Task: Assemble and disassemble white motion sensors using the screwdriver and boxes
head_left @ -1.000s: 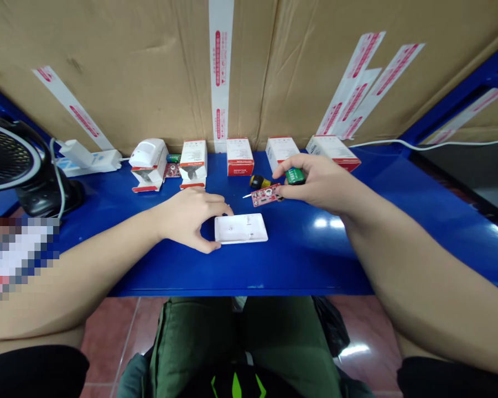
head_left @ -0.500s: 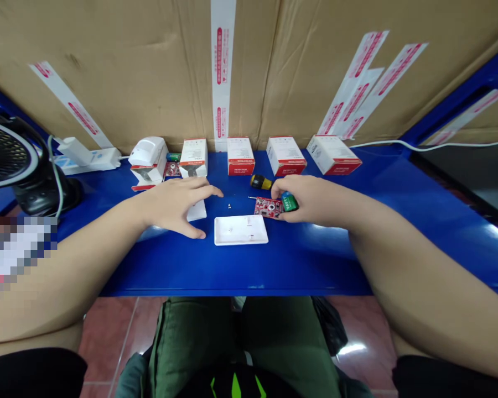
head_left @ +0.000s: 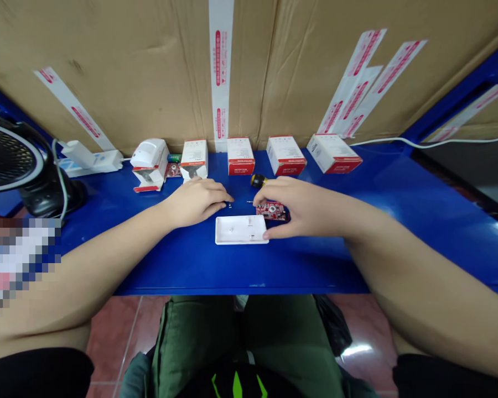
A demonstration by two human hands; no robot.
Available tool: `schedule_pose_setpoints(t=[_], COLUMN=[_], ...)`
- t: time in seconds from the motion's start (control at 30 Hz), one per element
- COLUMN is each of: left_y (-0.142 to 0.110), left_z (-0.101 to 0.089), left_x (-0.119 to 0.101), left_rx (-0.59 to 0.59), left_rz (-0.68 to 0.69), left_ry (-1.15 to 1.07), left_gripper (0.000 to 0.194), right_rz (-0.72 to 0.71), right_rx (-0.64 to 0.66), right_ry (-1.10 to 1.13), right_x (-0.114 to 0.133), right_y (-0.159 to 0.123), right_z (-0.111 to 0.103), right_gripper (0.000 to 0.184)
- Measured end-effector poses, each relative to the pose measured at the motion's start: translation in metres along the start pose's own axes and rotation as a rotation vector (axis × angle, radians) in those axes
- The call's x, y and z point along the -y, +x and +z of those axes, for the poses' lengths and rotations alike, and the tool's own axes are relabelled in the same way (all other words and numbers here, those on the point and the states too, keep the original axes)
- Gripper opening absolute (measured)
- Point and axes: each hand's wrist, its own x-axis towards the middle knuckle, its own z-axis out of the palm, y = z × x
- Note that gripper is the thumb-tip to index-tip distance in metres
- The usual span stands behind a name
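Note:
My left hand (head_left: pixel 201 201) rests low over the table, fingers drawn together and thumb close under the index finger. Its fingertips are right at a tiny metal piece (head_left: pixel 229 206), perhaps a screw; whether they pinch anything is hidden. My right hand (head_left: pixel 294 205) arches with fingers and thumb apart over a red circuit board (head_left: pixel 270 210), its palm side covering the board's right end. The thumb reaches the right edge of a white plastic shell (head_left: pixel 236 230), which lies with its hollow side up. A screwdriver (head_left: pixel 258 181) with a black and yellow handle lies partly behind my right hand.
Several red-and-white boxes (head_left: pixel 240 156) line the back by a cardboard wall. A white detector (head_left: pixel 148 152) sits on the leftmost box, with another red board (head_left: pixel 173 169) beside it. A power strip (head_left: pixel 93 164) and a black fan (head_left: pixel 45 190) are at the left.
My left hand has moved right and its spread fingers have closed by the tiny piece. My right hand has shifted slightly toward me, its thumb now at the shell; the green battery is covered.

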Motion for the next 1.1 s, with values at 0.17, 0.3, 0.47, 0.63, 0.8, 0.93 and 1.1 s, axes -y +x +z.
schedule_pose_setpoints(t=[0.17, 0.3, 0.47, 0.63, 0.8, 0.93, 1.1], left_y=[0.006, 0.009, 0.009, 0.002, -0.004, -0.008, -0.012], left_z=[0.007, 0.011, 0.007, 0.0, -0.001, -0.014, -0.03], left_x=[0.0, 0.002, -0.003, -0.005, 0.001, -0.002, -0.018], left_rx=[-0.016, -0.017, 0.015, 0.083, 0.068, -0.01, 0.04], left_rz=[0.141, 0.17, 0.177, 0.134, 0.063, 0.081, 0.206], left_ry=[-0.067, -0.037, 0.101, 0.183, 0.181, -0.025, -0.282], left_gripper=[0.033, 0.032, 0.029, 0.028, 0.03, 0.03, 0.025], right_rz=[-0.047, -0.058, -0.079, -0.05, -0.064, -0.074, -0.066], right_rx=[0.057, 0.069, 0.066, 0.068, 0.072, 0.072, 0.081], right_ry=[0.001, -0.021, -0.056, -0.039, -0.035, -0.028, -0.031], right_x=[0.013, 0.014, 0.011, 0.012, 0.011, 0.009, 0.009], right_y=[0.002, 0.002, 0.005, 0.007, 0.007, 0.007, 0.007], right_z=[0.009, 0.01, 0.014, 0.014, 0.015, 0.015, 0.015], right_gripper=[0.048, 0.053, 0.049, 0.051, 0.05, 0.048, 0.048])
